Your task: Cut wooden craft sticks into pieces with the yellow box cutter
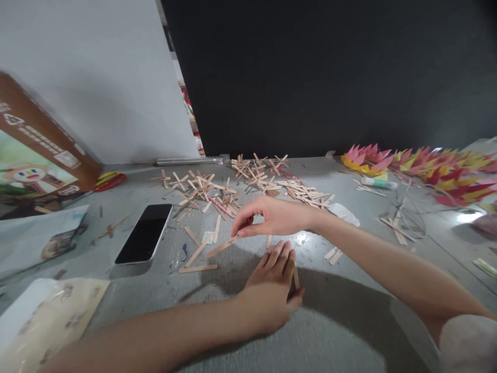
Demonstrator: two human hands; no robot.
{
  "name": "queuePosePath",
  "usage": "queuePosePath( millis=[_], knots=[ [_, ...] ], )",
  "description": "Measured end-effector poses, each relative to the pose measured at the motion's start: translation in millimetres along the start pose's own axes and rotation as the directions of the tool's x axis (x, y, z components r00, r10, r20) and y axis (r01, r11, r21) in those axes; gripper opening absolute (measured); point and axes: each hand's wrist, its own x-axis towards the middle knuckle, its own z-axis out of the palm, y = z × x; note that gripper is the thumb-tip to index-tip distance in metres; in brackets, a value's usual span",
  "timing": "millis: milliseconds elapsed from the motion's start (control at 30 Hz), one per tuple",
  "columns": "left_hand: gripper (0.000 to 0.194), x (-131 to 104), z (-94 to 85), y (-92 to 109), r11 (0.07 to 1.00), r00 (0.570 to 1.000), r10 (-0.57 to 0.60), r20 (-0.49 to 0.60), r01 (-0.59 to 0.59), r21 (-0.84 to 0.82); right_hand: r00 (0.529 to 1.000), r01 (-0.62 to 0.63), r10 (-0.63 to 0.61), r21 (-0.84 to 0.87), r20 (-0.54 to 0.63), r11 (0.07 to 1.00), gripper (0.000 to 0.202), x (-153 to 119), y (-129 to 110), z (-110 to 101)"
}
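My right hand (272,217) reaches in from the right, above the table. Its thumb and fingers pinch one end of a wooden craft stick (221,247), which slants down to the left. Below it, my left hand (269,290) rests low over the table, palm down. Another craft stick (296,277) shows between its index finger and thumb, which touch the ends. The palm hides whatever lies under it. Just beyond the left fingertips a short piece of stick (269,241) pokes out. A few loose sticks (198,269) lie left of the held one.
Behind my hands spreads a heap of craft sticks (205,189), many crossed in pairs. A phone (144,233) lies to the left, near a brown box (42,150). Pink and yellow paper pieces (367,158), a glue stick (378,183) and a cable (421,217) are at right. A black panel (330,77) stands behind.
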Motion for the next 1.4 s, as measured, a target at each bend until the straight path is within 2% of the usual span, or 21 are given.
queuePosePath(
  millis=[67, 167, 267, 367, 467, 600, 800, 1033, 1133, 1267, 1400],
  knots=[
    [0.078, -0.1, 0.3, 0.2, 1.0, 1.0, 0.003, -0.003, -0.003, 0.004, 1.0, 0.0, -0.001, -0.044, -0.02, 0.999, 0.014, 0.5, 2.9, 0.8],
    [0.078, -0.3, 0.4, 0.7, 1.0, 1.0, 0.003, -0.011, -0.003, 0.011, 0.997, -0.065, 0.059, -0.144, -0.047, 0.987, 0.016, 2.3, 12.2, 3.4],
    [0.079, 0.2, 0.8, 0.5, 1.0, 1.0, 0.01, -0.011, -0.009, 0.029, 0.991, -0.132, 0.122, -0.25, -0.058, 0.959, 0.016, 6.4, 28.9, 9.2],
    [0.08, 1.5, 2.4, -0.6, 0.998, 1.0, 0.022, -0.007, -0.021, 0.065, 0.99, -0.14, 0.14, -0.292, -0.021, 0.946, 0.016, 13.6, 47.9, 16.1],
    [0.081, 2.2, 2.9, -0.8, 0.995, 0.999, 0.031, -0.009, -0.03, 0.099, 0.996, -0.081, 0.062, -0.336, -0.067, 0.938, 0.022, 20.4, 60.5, 18.4],
    [0.08, 1.3, -2.4, 1.8, 0.994, 0.999, 0.034, -0.008, -0.033, 0.107, 0.983, -0.002, -0.08, -0.443, -0.167, 0.896, 0.023, 17.7, 61.0, 12.5],
    [0.079, -0.3, -9.5, 4.1, 0.996, 1.0, 0.019, -0.003, -0.019, 0.091, 0.98, -0.101, -0.004, -0.515, -0.199, 0.851, 0.016, -7.2, 54.0, 14.9],
    [0.079, -2.1, -7.3, 5.8, 0.996, 1.0, -0.001, -0.022, 0.003, 0.094, 0.993, -0.056, -0.017, -0.606, -0.114, 0.793, 0.01, -24.2, 54.6, 37.7],
    [0.073, -2.2, -8.5, 8.3, 0.995, 0.999, -0.009, -0.052, 0.015, 0.098, 0.991, -0.063, -0.025, -0.623, -0.131, 0.78, 0.012, -37.5, 49.7, 42.4],
    [0.069, -0.3, -9.8, 10.4, 0.993, 0.997, -0.008, -0.077, 0.016, 0.114, 0.98, -0.149, 0.031, -0.626, -0.195, 0.765, 0.018, -69.9, 48.7, 46.6],
    [0.07, 1.2, -7.3, 8.9, 0.993, 0.998, 0.018, -0.068, -0.01, 0.115, 0.96, -0.24, 0.097, -0.599, -0.261, 0.764, 0.02, -114.6, 55.1, 51.2]
  ],
)
